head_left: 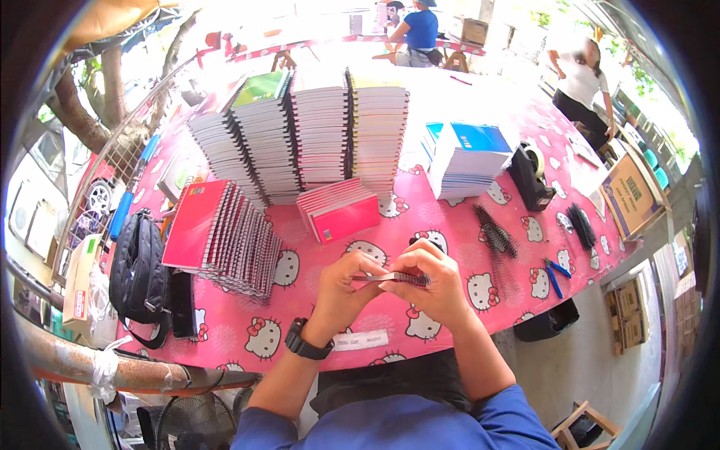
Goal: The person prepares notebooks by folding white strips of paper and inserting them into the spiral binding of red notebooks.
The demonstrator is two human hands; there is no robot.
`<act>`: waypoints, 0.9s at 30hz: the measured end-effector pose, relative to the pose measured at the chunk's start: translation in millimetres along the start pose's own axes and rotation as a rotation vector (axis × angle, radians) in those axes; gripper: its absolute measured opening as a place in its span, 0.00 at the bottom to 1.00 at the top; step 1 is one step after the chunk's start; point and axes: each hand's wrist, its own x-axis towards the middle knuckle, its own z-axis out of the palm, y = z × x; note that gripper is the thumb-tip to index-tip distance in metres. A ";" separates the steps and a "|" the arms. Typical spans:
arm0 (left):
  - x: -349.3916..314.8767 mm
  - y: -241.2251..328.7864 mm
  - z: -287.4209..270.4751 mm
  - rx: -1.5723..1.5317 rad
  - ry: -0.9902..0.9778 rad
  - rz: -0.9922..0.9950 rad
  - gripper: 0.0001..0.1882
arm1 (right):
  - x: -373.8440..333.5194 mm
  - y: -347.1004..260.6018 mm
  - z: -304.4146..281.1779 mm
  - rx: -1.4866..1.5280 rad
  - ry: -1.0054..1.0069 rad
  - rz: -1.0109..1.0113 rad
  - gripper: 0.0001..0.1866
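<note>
Above the table's near edge, I hold a small spiral notebook [382, 277] nearly edge-on between both hands. My left hand [346, 289] pinches one end, and a black watch is on that wrist. At the other end, where a dark coil shows, the fingers of my right hand [433, 279] are closed on it. Just beyond my hands lies a pile of small red-covered pads [341, 217]. To the left stands a stack of red spiral notebooks [225, 236]. A paper strip [361, 340] lies below my hands.
Tall notebook stacks [319, 135] and blue-covered books [472, 161] stand farther back. A tape dispenser [531, 178], loose black coils [495, 231] and blue-handled pliers [556, 277] are on the right. A black bag [139, 266] sits left. Two people are in the background.
</note>
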 end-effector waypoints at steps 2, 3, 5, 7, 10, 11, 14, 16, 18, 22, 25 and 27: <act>-3.8 5.1 -2.9 0.011 0.007 -0.003 0.12 | 1.9 -6.8 -0.7 -0.083 -0.028 -0.073 0.11; -5.7 7.9 -3.9 0.004 -0.010 -0.005 0.12 | 2.4 -7.9 -0.4 -0.069 -0.039 -0.081 0.11; -9.7 11.6 -4.7 0.011 -0.007 -0.004 0.11 | 2.0 -9.9 -0.9 -0.162 -0.061 -0.128 0.10; -14.1 14.4 -5.3 -0.077 0.036 -0.088 0.11 | 2.7 -14.5 -0.6 -0.143 -0.092 -0.122 0.09; -16.4 19.8 -9.2 -0.054 0.047 -0.109 0.10 | 3.1 -21.5 1.5 -0.161 -0.146 -0.114 0.06; -16.6 21.0 -8.6 -0.087 0.065 -0.133 0.11 | 3.0 -23.0 3.6 -0.152 -0.151 -0.126 0.06; -17.7 27.9 -13.7 -0.022 0.094 -0.098 0.11 | 4.7 -24.5 10.0 -0.180 -0.152 -0.138 0.08; -18.8 34.4 -17.8 0.045 0.100 -0.063 0.11 | 6.5 -27.0 15.2 -0.176 -0.149 -0.167 0.08; -19.8 49.2 -20.8 0.115 0.161 -0.058 0.10 | 9.0 -22.0 14.6 -0.213 -0.227 -0.197 0.15; -20.2 76.3 -88.4 -0.019 0.775 0.278 0.19 | 23.5 -23.6 -0.9 -0.138 0.084 -0.120 0.30; -26.0 110.1 -143.7 0.534 0.999 0.381 0.27 | 33.5 31.7 -11.5 -0.316 0.089 -0.123 0.22; -34.2 110.8 -159.0 0.621 0.988 -0.024 0.23 | 44.5 78.6 11.2 -0.365 -0.025 -0.129 0.18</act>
